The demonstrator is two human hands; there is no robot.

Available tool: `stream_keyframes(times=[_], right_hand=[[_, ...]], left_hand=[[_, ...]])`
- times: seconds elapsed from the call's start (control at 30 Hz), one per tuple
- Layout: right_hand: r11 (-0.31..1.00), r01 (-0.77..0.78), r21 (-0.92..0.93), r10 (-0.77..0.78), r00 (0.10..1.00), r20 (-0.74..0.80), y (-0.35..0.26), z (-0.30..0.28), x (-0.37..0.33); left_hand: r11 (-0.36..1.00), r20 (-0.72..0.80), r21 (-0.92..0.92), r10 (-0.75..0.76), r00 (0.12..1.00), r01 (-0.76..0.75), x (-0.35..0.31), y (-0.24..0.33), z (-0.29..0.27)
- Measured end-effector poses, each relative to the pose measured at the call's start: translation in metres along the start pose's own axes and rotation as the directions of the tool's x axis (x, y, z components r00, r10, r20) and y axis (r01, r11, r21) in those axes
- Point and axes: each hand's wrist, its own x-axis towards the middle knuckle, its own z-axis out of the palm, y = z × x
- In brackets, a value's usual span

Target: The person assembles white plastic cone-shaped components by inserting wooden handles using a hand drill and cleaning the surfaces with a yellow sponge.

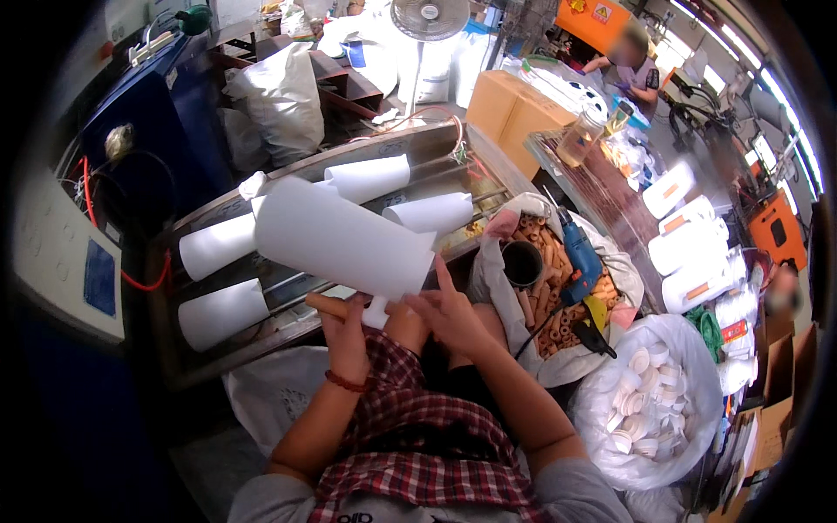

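My left hand (347, 329) is closed around the brown handle (326, 306) of a large white plastic scoop (336, 235). The scoop is tilted over my lap, its wide body pointing up and to the left. A short white neck joins the body to the handle. At the scoop's right edge is my right hand (453, 315), index finger stretched up along the rim and fingers apart; it seems to touch the edge lightly. More white scoop bodies lie on the metal-framed trough ahead, among them one at near left (223, 312) and one at the far side (370, 177).
Right of me stands a sack of brown handles (549, 327) with a blue power drill (580, 257) on top. A clear bag of white caps (645, 405) sits nearer. White scoops with brown handles (693, 235) line the right. A person (632, 70) works beyond the cardboard box (514, 109).
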Motion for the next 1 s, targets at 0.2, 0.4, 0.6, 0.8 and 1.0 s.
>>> stream_keyframes(times=[0.2,0.4,0.6,0.8,1.0], right_hand=[[0.866,-0.271,0.420,0.222,0.961,0.164,-0.005,-0.005,-0.018],[0.862,-0.106,0.496,0.268,0.925,-0.269,0.060,-0.099,-0.091],[0.751,0.085,0.655,0.487,0.600,-0.635,0.168,-0.202,-0.127],[0.604,0.063,0.794,0.562,0.673,-0.481,0.198,-0.242,-0.092],[0.581,-0.155,0.799,0.612,0.731,-0.303,0.206,-0.268,-0.063]], left_hand=[[0.960,0.027,0.252,0.118,0.993,-0.121,0.009,0.004,-0.006],[0.911,0.394,0.180,-0.412,0.821,0.371,0.036,0.059,-0.022],[0.717,0.674,0.669,-0.696,0.246,0.197,0.042,0.011,-0.033],[0.125,0.500,0.651,-0.812,0.299,-0.748,0.033,-0.011,0.027],[0.273,0.869,0.374,-0.438,0.232,-0.887,0.053,-0.033,0.081]])
